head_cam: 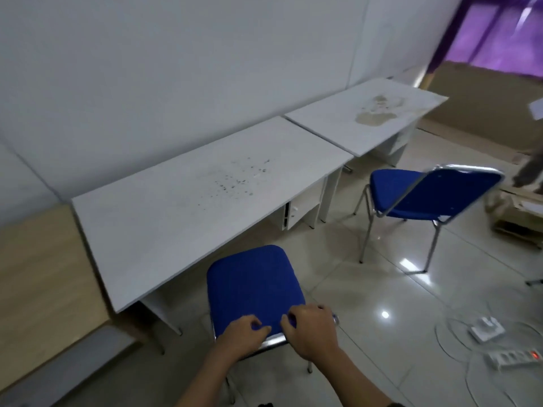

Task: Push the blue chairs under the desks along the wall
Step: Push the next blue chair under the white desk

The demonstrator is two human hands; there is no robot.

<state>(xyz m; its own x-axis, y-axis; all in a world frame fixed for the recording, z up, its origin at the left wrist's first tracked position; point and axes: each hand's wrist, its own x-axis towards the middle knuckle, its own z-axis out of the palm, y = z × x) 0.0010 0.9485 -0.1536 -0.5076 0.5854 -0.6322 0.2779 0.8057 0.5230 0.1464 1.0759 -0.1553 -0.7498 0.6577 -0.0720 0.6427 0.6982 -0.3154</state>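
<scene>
Desks stand in a row along the wall (147,69), the near desk (176,207) at 11 o'clock from me and the far desk (364,118) at 1 o'clock, their short ends almost touching. I think they are placed so to leave the tiled floor (367,289) free for the chairs.

At 12 o'clock, just below me, is the near chair (254,286). Its blue seat points at the near desk and only the front edge is under the tabletop, so this chair is not yet pushed in. My left hand (242,336) lies on the top of the backrest, fingers curled over the metal rail and closed on it. My right hand (314,330) is just beside it on the same rail, also curled down and closed around the edge. Both hands hold from behind because, I judge, a push from there sends the chair straight under the desk.

At 2 o'clock the second chair (423,198) stands apart from the far desk, turned at an angle, untouched. Farther right, at 4 o'clock, a power strip (514,358) and a white adapter (486,327) with loose cables lie on the floor, well apart from my chair.
</scene>
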